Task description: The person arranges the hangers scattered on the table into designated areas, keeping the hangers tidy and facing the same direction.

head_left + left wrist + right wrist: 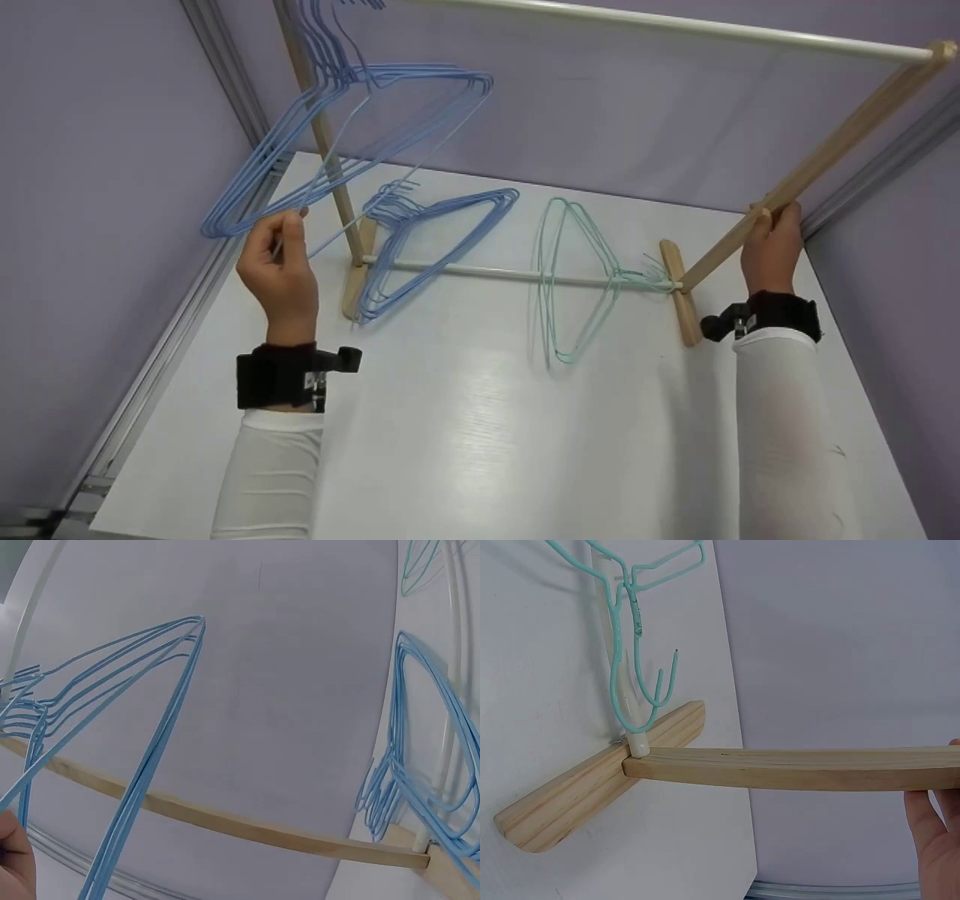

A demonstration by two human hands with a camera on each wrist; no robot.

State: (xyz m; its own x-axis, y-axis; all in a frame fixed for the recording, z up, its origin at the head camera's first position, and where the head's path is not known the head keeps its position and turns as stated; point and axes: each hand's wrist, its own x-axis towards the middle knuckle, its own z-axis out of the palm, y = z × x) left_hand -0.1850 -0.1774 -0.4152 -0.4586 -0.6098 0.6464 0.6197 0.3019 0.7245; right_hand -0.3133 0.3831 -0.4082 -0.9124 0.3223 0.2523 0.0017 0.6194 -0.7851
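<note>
My left hand [281, 266] pinches the lower corner of the front blue wire hanger [349, 225]. Behind it, several more blue hangers [217, 227] hang together by their hooks at the left end of the rack's top rod [675, 24]. In the left wrist view only a bit of that hand [16, 859] shows at the lower left edge. My right hand [776, 251] grips the right wooden post [840, 157] of the rack, partly hidden behind it. From the right wrist, its fingers [926, 821] lie against the underside of the post [802, 769].
Another bundle of blue hangers [396, 690] leans over the lower rod [480, 269] at the left. Mint green hangers [616, 274] lie across the same rod near the right foot [686, 319]. The rack stands on a white table [480, 435] between pale walls.
</note>
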